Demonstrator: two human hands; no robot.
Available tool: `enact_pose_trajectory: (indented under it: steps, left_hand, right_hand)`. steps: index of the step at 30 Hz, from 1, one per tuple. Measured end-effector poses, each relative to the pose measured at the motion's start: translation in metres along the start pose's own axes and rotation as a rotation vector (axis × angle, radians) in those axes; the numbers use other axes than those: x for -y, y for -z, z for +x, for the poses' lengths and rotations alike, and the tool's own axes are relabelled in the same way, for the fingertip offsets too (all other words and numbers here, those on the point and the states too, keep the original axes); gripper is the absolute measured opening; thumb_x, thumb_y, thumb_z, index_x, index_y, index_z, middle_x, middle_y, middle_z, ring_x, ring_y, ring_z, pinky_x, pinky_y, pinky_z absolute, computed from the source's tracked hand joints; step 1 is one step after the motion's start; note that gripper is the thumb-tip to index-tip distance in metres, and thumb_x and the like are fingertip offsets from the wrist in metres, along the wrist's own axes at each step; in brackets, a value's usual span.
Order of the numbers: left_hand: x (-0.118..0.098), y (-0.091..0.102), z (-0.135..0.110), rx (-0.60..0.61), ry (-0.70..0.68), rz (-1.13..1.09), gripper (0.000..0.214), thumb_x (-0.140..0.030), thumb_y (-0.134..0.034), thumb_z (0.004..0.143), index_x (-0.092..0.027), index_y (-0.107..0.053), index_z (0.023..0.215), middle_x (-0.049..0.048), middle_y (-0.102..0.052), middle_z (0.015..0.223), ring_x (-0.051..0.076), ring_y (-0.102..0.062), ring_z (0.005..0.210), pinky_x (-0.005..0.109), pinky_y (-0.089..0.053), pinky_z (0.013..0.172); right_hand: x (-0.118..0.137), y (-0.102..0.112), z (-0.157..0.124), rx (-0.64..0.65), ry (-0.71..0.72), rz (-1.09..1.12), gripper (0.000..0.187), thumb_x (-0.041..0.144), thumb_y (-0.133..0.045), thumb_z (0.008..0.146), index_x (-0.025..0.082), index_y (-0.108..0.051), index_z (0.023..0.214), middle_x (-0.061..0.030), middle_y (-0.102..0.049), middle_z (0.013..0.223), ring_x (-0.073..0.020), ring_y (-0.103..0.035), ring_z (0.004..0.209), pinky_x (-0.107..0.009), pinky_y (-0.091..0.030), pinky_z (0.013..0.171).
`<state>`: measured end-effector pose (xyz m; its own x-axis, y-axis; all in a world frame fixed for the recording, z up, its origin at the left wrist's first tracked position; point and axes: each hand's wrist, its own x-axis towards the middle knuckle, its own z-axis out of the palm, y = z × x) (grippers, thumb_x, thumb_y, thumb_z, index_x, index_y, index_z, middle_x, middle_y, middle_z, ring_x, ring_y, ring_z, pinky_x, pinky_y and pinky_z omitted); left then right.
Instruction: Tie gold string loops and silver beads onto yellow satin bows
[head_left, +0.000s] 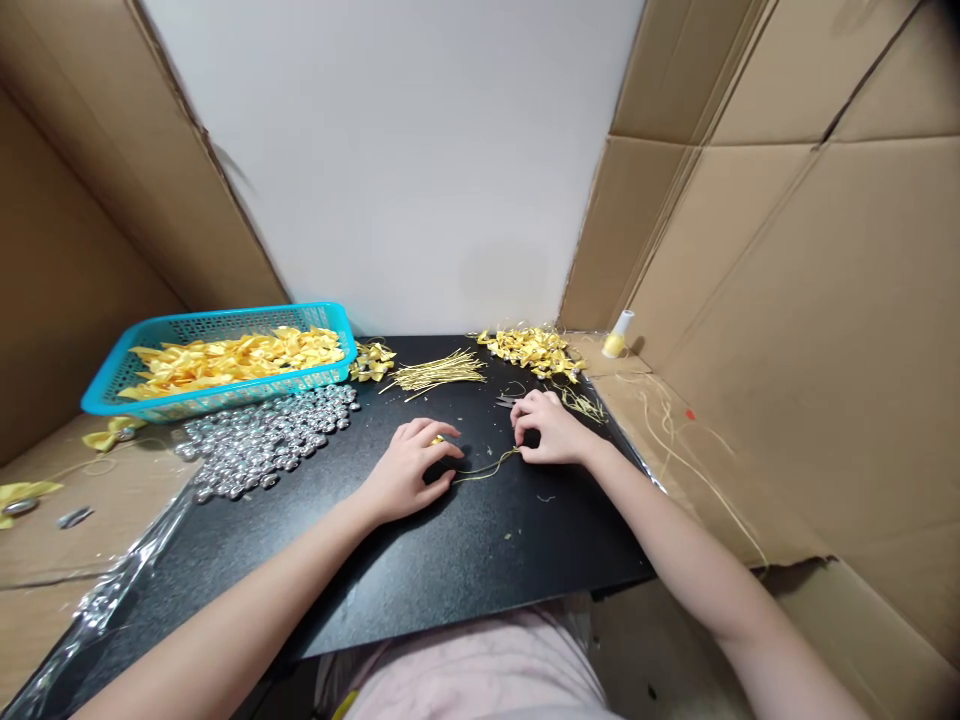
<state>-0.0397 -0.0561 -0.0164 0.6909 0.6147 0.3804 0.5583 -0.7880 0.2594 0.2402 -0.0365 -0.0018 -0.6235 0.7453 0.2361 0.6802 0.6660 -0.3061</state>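
Note:
Over the middle of the black tabletop, my left hand point(414, 465) is curled with its thumb and forefinger apart. A small piece of yellow ribbon bow point(437, 439) shows between its fingers; the rest is hidden. Thin yellow cord point(487, 470) runs in two slack strands from the left fingertips to my right hand point(546, 428). That hand pinches the cord's end between thumb and a fingertip. Metal snips point(506, 401) lie right beside the right fingers, their blades pointing left and the rest covered by the hand.
A turquoise basket point(105, 385) of yellow ribbon pieces stands back left, behind many silver beads point(262, 440). Gold twist ties point(439, 372) lie at the back centre. Finished-looking yellow bows point(532, 350) are piled back right, near cord scraps point(581, 403) and a cone-shaped spool point(619, 335). Cardboard walls enclose the sides.

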Motion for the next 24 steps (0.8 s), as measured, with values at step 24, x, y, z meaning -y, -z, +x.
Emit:
enact_pose_trajectory:
  steps: [24]
  left_hand:
    - [0.006, -0.010, 0.003, -0.015, 0.028, -0.006, 0.018, -0.022, -0.050, 0.088, -0.022, -0.064, 0.077, 0.0045, -0.069, 0.099, 0.022, -0.055, 0.095, 0.038, -0.039, 0.083]
  right_hand:
    - [-0.015, 0.008, -0.001, -0.114, -0.122, 0.153, 0.011, 0.015, -0.062, 0.075, 0.018, -0.059, 0.066, -0.0039, -0.061, 0.094, -0.0200, -0.050, 0.097, -0.042, -0.034, 0.093]
